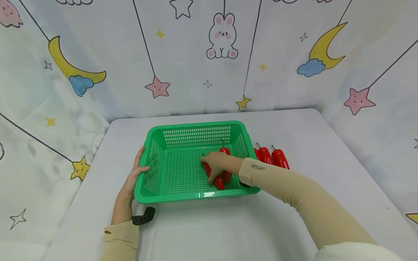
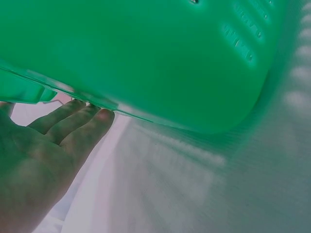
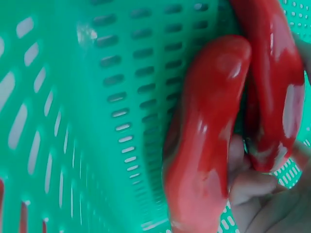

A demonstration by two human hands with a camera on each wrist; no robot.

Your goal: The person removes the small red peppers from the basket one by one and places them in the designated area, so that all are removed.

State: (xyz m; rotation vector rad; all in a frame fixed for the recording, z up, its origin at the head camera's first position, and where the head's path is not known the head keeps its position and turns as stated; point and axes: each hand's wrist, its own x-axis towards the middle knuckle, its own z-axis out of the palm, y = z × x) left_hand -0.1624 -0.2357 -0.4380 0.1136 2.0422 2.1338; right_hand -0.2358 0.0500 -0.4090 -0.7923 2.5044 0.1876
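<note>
A green plastic basket [image 1: 196, 125] with slotted walls stands on the table. At its left side my left hand [image 1: 132, 179] grips the rim, thumb over the top and fingers along the outside; the left wrist view shows those fingertips [image 2: 104, 115] right under the rim. Inside the basket, towards the right, my right hand [image 1: 218, 162] holds a red chili pepper [image 3: 272, 73] between thumb and fingers. Another red chili pepper [image 3: 209, 121] lies beside it on the basket floor, partly covered by the hand in the head view.
Several more red chili peppers [image 1: 280, 158] lie on the table just right of the basket, partly hidden by the right sleeve [image 1: 294, 188]. A white table [image 1: 326, 156] extends on both sides. Behind it hangs a cloth [image 1: 277, 83] printed with stars, moons and a rabbit.
</note>
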